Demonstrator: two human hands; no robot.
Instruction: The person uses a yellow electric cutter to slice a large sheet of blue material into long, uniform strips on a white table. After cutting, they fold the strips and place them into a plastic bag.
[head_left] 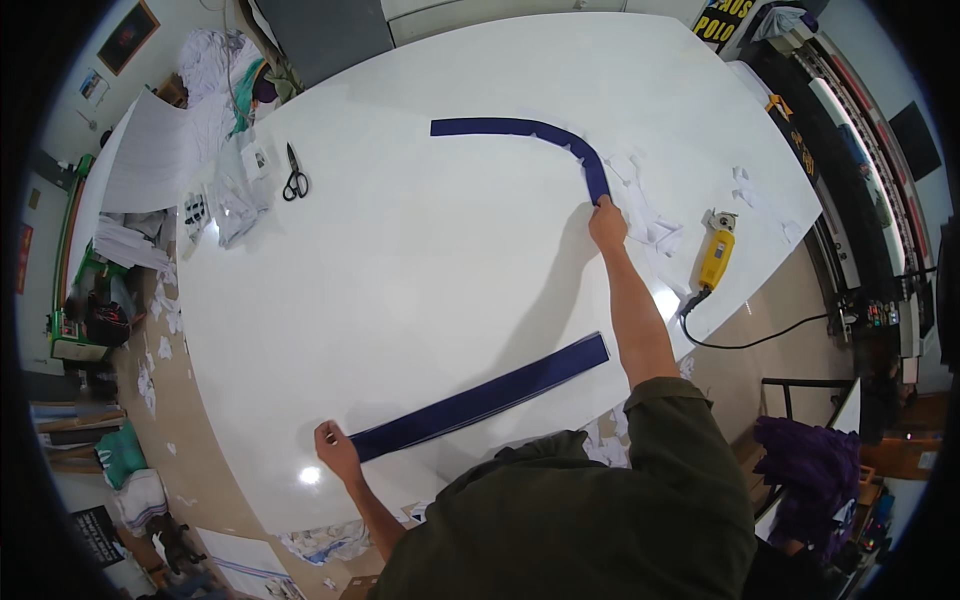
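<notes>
My right hand grips the near end of a narrow navy strip, which curves across the upper middle of the white table. At the lower left, my left hand has curled fingers on the end of a straight, wider navy strip, apparently several layers, lying diagonally on the table. A yellow electric cutter with a black cord lies right of my right hand. White scraps lie between that hand and the cutter. Black-handled scissors lie at the upper left.
Clear plastic bags sit on the table's left edge. A long machine runs along the right side. Purple fabric hangs on a rack at lower right. Heaped white cloth stands at back left, and scraps lie on the floor.
</notes>
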